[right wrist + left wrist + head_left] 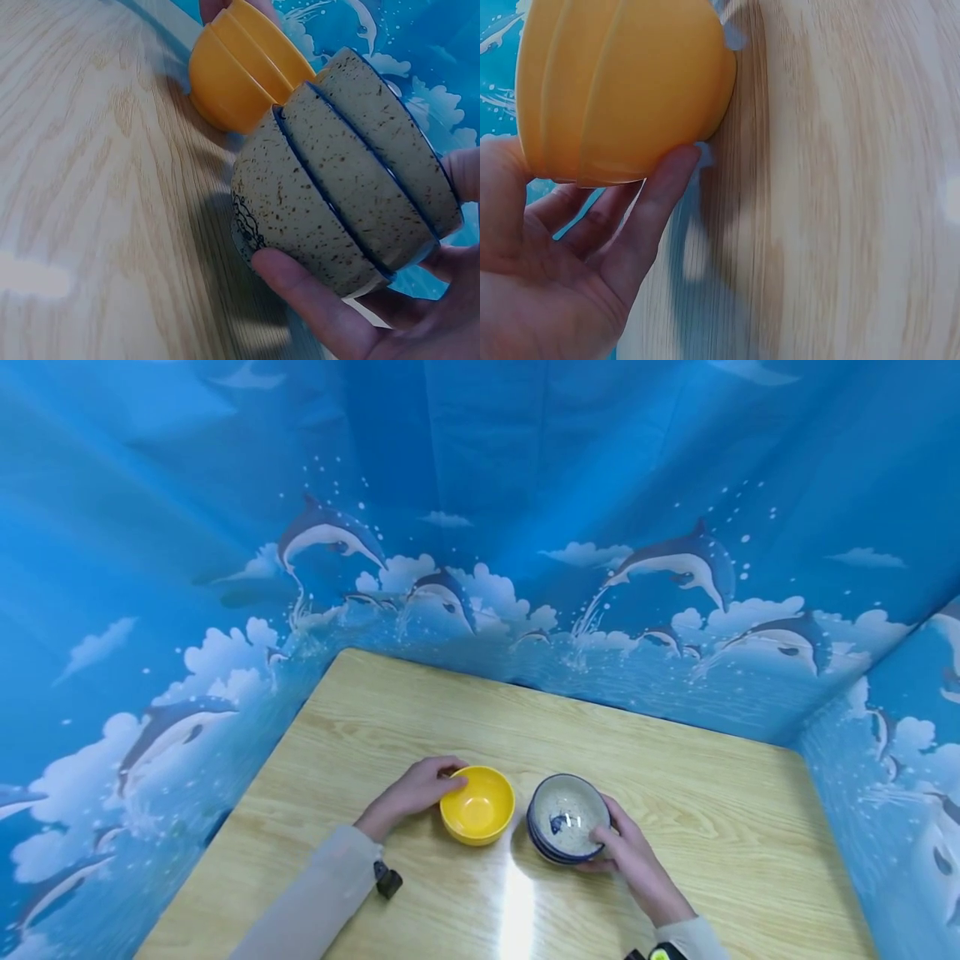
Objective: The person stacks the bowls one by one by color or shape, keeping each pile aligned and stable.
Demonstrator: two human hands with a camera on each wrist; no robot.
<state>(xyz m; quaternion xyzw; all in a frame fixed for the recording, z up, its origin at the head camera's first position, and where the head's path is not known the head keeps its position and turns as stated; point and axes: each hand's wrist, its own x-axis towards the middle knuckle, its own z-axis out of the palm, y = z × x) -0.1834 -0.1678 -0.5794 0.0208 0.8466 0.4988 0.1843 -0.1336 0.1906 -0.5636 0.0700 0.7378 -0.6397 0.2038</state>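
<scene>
My left hand [422,788] grips a stack of yellow bowls [477,807] at its left side, thumb over the rim and fingers against the outer wall. Ridge lines across the yellow wall [652,82] suggest several nested bowls. To the right, my right hand [628,852] holds a nested stack of three speckled grey bowls [567,814] with blue rims. Its thumb reaches over the top rim, while a finger [300,289] supports the lowest bowl from outside. A dark blue drawing marks the inside bottom of the top bowl. The two stacks stand side by side, a narrow gap between them.
Both stacks are over a light wood-grain table [675,785]. Behind it and at both sides hangs a blue curtain [510,527] printed with dolphins and clouds. A bright light reflection [517,902] lies on the tabletop in front of the bowls.
</scene>
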